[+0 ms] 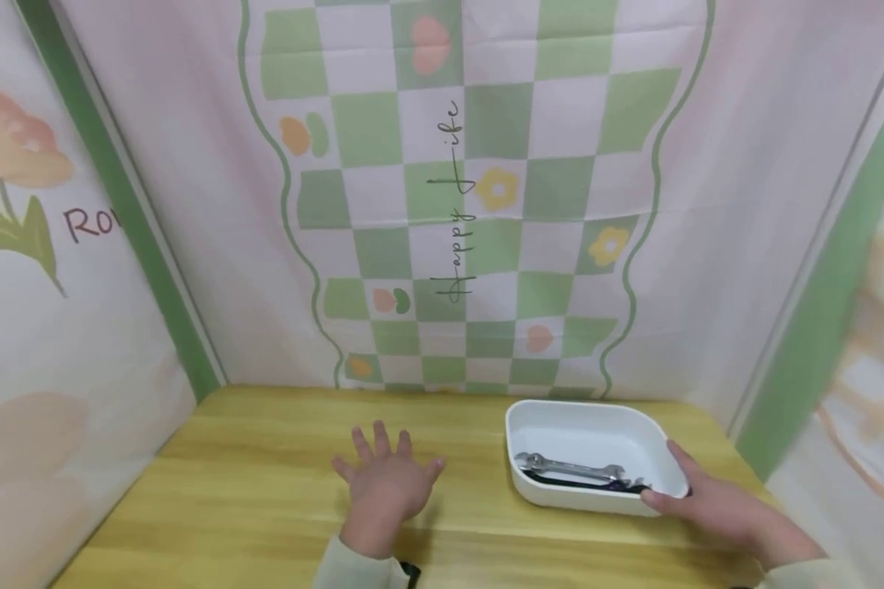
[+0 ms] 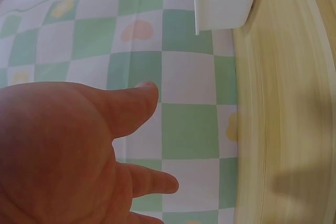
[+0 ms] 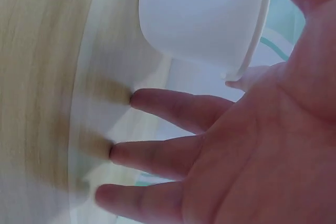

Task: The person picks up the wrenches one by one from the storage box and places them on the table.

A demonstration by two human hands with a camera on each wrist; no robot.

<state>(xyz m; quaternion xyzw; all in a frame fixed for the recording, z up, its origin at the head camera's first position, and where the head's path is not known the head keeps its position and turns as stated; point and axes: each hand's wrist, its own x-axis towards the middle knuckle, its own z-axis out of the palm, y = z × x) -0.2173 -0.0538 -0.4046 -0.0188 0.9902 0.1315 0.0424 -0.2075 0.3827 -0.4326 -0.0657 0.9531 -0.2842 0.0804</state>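
A white plastic tray [image 1: 597, 499] with rounded corners stands on the right side of the wooden table. Inside it lies a silver open-ended wrench [image 1: 575, 469], beside a long dark tool [image 1: 582, 483] partly hidden by the front wall. My right hand [image 1: 722, 503] holds the tray's right end, thumb at the front rim and index finger round the far side. In the right wrist view its other fingers [image 3: 173, 106] stretch out below the white tray wall [image 3: 205, 14]. Left of the tray, my left hand [image 1: 392, 483] hovers over the table with fingers spread, holding nothing.
The wooden table [image 1: 250, 474] runs back to a hanging cloth [image 1: 486, 245] with green and white checks. Patterned cloth panels also close off the left side [image 1: 66, 368] and the right side [image 1: 862, 393].
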